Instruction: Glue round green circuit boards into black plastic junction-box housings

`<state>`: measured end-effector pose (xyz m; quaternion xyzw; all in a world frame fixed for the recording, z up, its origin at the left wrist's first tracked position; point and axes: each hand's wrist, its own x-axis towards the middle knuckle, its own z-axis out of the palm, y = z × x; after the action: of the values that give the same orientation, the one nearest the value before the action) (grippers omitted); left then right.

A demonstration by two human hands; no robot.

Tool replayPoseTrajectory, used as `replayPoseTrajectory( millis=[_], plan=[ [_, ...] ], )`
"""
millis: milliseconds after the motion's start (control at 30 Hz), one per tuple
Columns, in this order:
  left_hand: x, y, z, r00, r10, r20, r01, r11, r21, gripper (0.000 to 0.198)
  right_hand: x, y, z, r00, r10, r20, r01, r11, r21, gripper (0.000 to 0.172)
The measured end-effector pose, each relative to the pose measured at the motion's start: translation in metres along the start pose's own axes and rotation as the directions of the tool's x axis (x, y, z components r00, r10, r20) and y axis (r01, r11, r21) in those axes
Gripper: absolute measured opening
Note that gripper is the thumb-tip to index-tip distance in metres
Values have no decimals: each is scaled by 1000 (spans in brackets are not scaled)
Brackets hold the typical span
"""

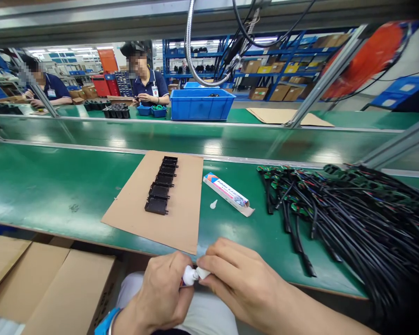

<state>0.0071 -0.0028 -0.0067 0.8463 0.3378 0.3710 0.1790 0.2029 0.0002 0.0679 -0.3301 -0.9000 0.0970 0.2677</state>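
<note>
Low at the table's front edge, my left hand (164,288) is wrapped round a glue tube (188,276), of which only the white neck end shows. My right hand (233,274) pinches a small white cap (202,272) right at the tube's tip; whether the two still touch I cannot tell. Beyond my hands, an open, printed paper box (228,193) rests on the green table, with a small white nozzle piece (213,204) beside it. Several black plastic cases (159,190) stand in a row on a cardboard sheet (183,218).
A large pile of black cables (321,209) with green circuit boards covers the table's right side. Cardboard boxes (56,274) sit below at the left. Across a divider, two people work near a blue bin (202,104). A metal hose (188,42) hangs overhead.
</note>
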Motion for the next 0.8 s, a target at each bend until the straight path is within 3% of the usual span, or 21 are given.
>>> replayPoseTrajectory(
  millis=[267, 600, 800],
  plan=[
    [0, 4, -7, 986, -102, 129, 109, 993, -54, 20, 0, 0, -3, 995, -40, 88, 44, 998, -47, 20],
    [0, 4, -7, 979, -139, 151, 159, 979, -129, 17, 0, 3, -1, 998, -4, 60, 1, 999, 46, 17],
    [2, 6, -9, 975, -140, 171, 159, 982, -103, 18, 4, 2, -3, 998, -26, 55, 26, 1000, 14, 16]
  ],
)
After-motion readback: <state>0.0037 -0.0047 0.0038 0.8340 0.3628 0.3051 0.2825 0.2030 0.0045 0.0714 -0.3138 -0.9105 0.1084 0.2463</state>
